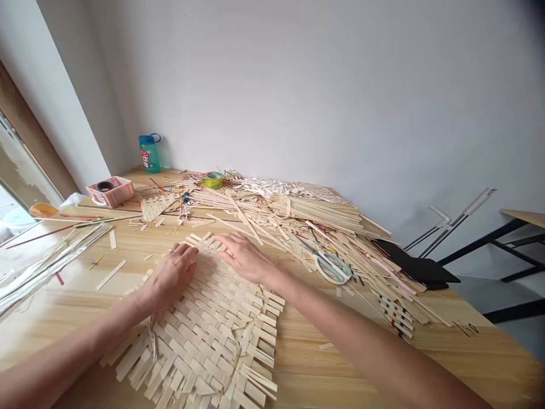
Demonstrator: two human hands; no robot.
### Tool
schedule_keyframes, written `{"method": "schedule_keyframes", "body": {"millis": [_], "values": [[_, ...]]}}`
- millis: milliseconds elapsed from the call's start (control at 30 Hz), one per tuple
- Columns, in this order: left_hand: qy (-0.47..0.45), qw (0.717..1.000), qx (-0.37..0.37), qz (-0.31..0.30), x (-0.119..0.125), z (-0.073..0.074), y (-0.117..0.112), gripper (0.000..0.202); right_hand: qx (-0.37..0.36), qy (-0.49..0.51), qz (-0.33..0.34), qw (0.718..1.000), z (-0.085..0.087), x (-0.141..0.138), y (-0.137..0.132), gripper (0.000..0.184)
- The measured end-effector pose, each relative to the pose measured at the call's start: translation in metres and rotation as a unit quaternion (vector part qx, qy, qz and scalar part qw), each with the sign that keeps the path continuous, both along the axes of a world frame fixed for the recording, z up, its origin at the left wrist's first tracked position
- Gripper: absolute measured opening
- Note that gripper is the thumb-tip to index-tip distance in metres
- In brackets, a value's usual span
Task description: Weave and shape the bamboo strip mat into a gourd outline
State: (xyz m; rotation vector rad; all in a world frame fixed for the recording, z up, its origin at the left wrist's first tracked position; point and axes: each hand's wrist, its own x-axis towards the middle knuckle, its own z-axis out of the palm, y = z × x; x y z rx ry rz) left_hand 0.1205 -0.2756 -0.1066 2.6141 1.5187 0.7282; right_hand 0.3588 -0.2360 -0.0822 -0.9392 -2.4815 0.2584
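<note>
A woven mat (pixel 213 324) of pale flat bamboo-like strips lies before me on the table, with loose strip ends sticking out along its sides. At its far end, my left hand (pixel 179 270) rests on the left edge, fingers bent and closed on the strips; a ring shows on one finger. Opposite it, my right hand (pixel 244 258) lies over the far right edge, fingers stretched out and thumb apart, touching the weave. Its fingertips point toward the short strip ends between both hands. What lies under the left palm is hidden.
Scissors (pixel 332 267) lie right of the mat, beside a heap of loose strips (pixel 323 213). Farther back are yellow-green tape (pixel 214 180), a pink basket (pixel 111 193) and a blue-green bottle (pixel 150 154). Plastic-wrapped strips (pixel 55 264) lie left, a black flat object (pixel 415 264) right.
</note>
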Motion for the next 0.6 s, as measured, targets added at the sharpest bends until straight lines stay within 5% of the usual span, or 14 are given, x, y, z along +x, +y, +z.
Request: {"method": "schedule_keyframes", "body": {"millis": [133,333,600], "values": [[-0.003,1.0,0.006,-0.006,-0.002,-0.012,-0.001,0.022,0.028,-0.031,0.056,0.998,-0.016,-0.028,0.025,0.04],[0.008,1.0,-0.011,-0.023,-0.011,-0.005,0.013,0.034,0.05,-0.02,0.067,0.996,-0.037,-0.036,0.037,0.036],[0.04,0.998,-0.054,-0.019,-0.009,-0.01,0.029,0.055,0.052,-0.032,0.048,0.997,-0.032,-0.035,0.031,0.03]]}}
